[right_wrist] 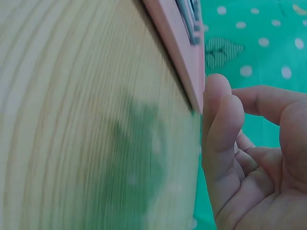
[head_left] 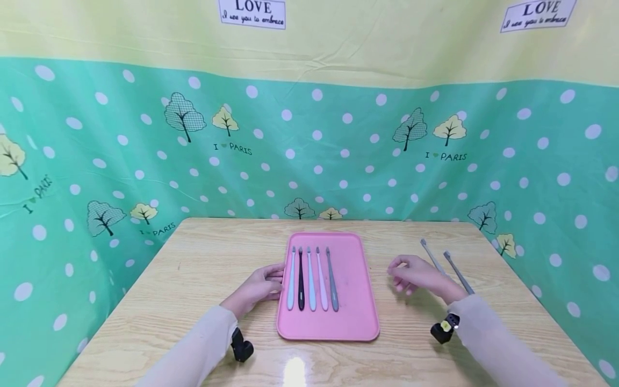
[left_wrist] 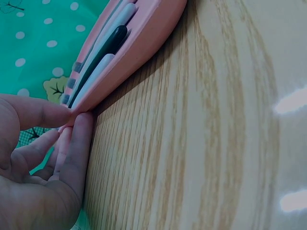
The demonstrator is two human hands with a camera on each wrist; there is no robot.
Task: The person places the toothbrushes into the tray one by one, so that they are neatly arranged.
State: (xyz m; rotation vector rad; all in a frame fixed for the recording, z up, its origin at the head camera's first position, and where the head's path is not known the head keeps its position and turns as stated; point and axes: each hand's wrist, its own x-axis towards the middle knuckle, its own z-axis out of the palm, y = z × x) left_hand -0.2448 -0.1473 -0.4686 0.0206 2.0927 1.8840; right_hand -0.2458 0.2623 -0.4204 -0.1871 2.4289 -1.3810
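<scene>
Toothbrushes (head_left: 311, 279), five abreast, lie in our pink tray (head_left: 355, 322); we judge them light, stiff and smooth, best pinched mid-handle. Our left hand (head_left: 260, 285) pinches the tray's left rim between thumb and fingers; our right hand (head_left: 418, 275), fingers loosely bent around nothing, hovers right of the tray, near two grey toothbrushes (head_left: 459, 272) on the table (head_left: 232, 244).

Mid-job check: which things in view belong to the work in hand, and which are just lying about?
Likely part of the job:
pink tray, edge pinched by the left hand
five toothbrushes on it
two loose grey toothbrushes near the right hand

Apparently just there:
patterned cloth
black wrist devices
</scene>
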